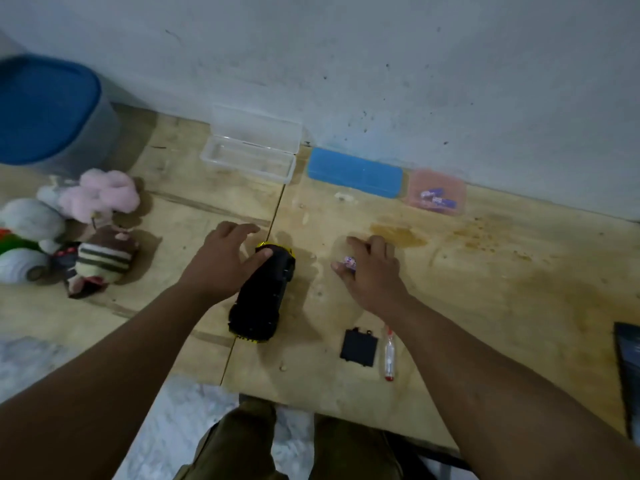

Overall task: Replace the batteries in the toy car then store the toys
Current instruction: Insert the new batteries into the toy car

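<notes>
A black and yellow toy car [261,299] lies upside down on the wooden table [485,289]. My left hand [225,261] rests on the car's far end, thumb on its underside. My right hand [370,271] is to the right of the car, fingers closed on a small battery [349,262]. The black battery cover [359,347] and a screwdriver [389,355] with a clear handle lie near the front edge. A pink box [437,192] by the wall holds more batteries.
Several plush toys [100,230] lie at the left. A blue-lidded bin [45,109] stands at the back left. An open clear case [251,150] and a blue case [355,171] sit against the wall. A dark object [628,368] lies at the right edge.
</notes>
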